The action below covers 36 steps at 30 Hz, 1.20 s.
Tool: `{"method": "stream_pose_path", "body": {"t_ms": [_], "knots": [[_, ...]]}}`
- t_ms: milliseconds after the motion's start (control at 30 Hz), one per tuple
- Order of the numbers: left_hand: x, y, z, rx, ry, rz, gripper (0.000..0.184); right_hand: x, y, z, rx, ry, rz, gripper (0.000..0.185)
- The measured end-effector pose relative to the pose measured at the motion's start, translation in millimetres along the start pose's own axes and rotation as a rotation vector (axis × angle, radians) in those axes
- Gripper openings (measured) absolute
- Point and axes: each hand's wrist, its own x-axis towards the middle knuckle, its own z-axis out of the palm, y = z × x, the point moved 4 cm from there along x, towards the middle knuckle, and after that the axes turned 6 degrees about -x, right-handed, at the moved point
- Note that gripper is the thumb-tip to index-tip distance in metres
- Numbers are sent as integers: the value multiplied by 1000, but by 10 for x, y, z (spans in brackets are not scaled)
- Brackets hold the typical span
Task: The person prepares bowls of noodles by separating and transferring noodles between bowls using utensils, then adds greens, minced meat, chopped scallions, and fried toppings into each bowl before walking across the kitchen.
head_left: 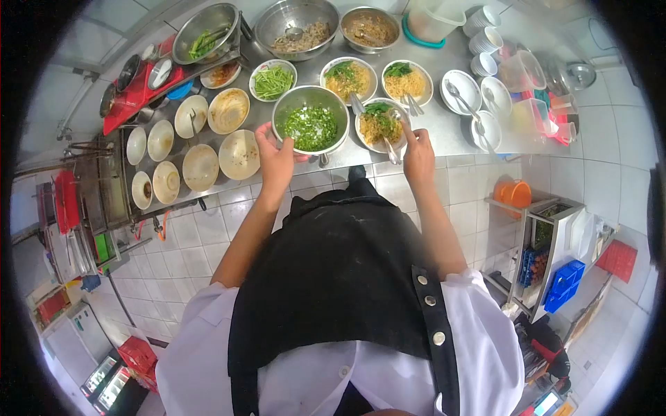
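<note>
My left hand [276,158] grips the rim and side of a metal bowl [279,111] full of chopped green onions [310,129]. The bowl is tilted a little towards me over the counter's front edge. Just right of it stands a bowl of noodles [378,132] with leafy greens and minced topping. My right hand [419,158] is closed on a spoon [396,114], its bowl end over the noodles. Other cutlery [391,151] leans on that bowl's near rim. Two more noodle bowls, one on the left [348,78] and one on the right [408,82], stand behind.
Several used bowls [201,166] cover the left of the steel counter [319,73]. Cut green vegetables [272,82] fill a bowl at the middle. Large metal bowls of meat [302,38] stand at the back. White bowls with spoons [460,90] and plastic containers [522,71] are on the right.
</note>
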Motion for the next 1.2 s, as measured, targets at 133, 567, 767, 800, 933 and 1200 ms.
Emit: {"method": "stream_pose_path", "body": {"t_ms": [133,567,767,800,933,1200], "knots": [[66,-99,241,-27,-63,-9,54,109,-119,-177,321,30,84,42],[1194,-422,3091,3,-248,88,50,2009,645,-1182,144,2,-179,22],[1923,-742,3952,96,-110,18,47,3528,1820,-1308,168,61,-81,22],[1985,-795,4018,116,-80,3,47,3677,1900,-1303,171,70,-115,22],[2202,-942,4168,282,12,-30,48,4266,1936,-1074,165,126,-354,18],[2595,-1266,4172,782,-84,-99,56,5456,1880,575,-388,-589,-472,26]]}}
